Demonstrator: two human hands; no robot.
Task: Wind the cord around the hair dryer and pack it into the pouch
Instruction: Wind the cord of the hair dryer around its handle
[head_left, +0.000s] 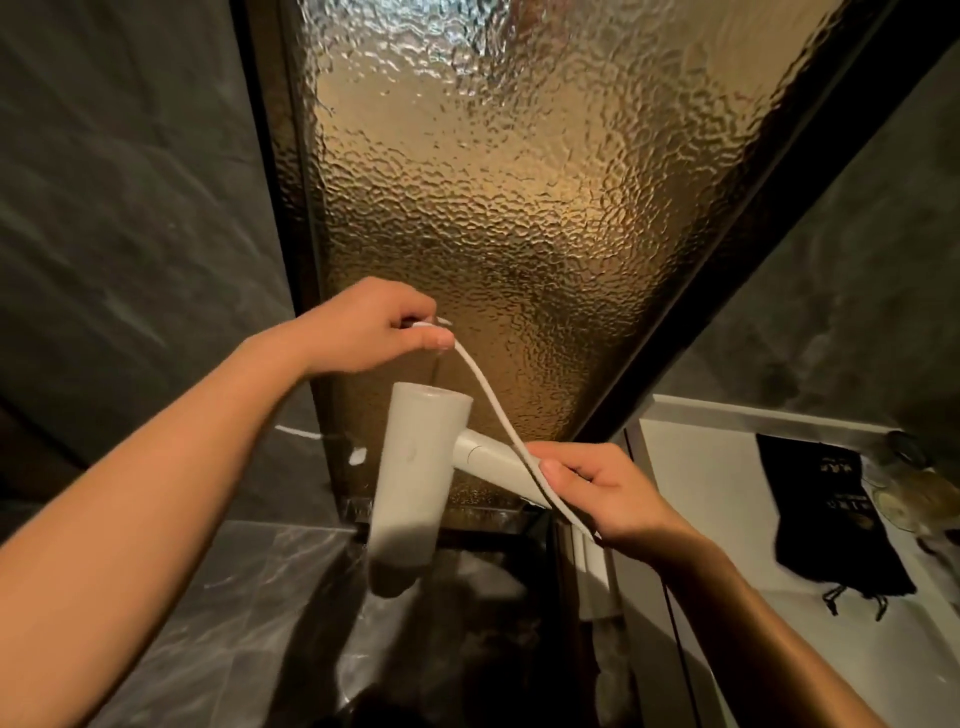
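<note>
Two hands hold a white dryer (415, 467) in the air in front of a rippled amber glass panel (519, 208). Its barrel is a plain matte cylinder that stands nearly upright, one round end up just below the left hand (374, 327) and the other end pointing down toward a dark marble surface (234, 597). Its handle juts out sideways from the barrel toward the right hand (597, 493), with a thin seam near the joint.

A flat white cord (488, 400) runs in a loose arc between the hands, passing just beside the top of the barrel and crossing over the handle. None of it is wound around the dryer.

That left hand is closed, fingers curled under and thumb pressed forward, pinching the cord's upper end; a small white piece shows between thumb and fingers, too blurred to tell what it is. The right hand is closed around the end of the handle, its thumb lying on top and pinning the cord against it. Below this hand the cord goes on down past the wrist and out of sight.

Well to the right of the right hand, a black pouch (831, 519) lies flat on a white counter (701, 493), its drawstrings trailing from the near end, with pale lettering on it too small to read
</note>
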